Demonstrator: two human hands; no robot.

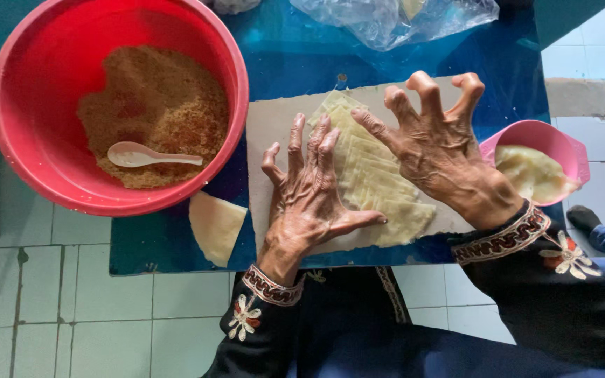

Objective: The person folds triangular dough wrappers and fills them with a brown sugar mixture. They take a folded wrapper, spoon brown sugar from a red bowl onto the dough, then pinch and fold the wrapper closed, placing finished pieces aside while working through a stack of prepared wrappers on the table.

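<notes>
I am pressing my left hand (307, 199) flat, fingers spread, on the stack of thin dough sheets (379, 183) lying on the desk's (176, 241) board (274, 119); my right hand (437, 143) is clawing open above them, gripping nothing. They look soft, tearable; lifting by a corner edge seems best.

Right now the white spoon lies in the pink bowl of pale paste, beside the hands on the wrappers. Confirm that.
Not quite. The head view shows the white spoon lying in the red bowl of brown crumbs, not the pink bowl. Both hands do rest on the wrappers.
</notes>
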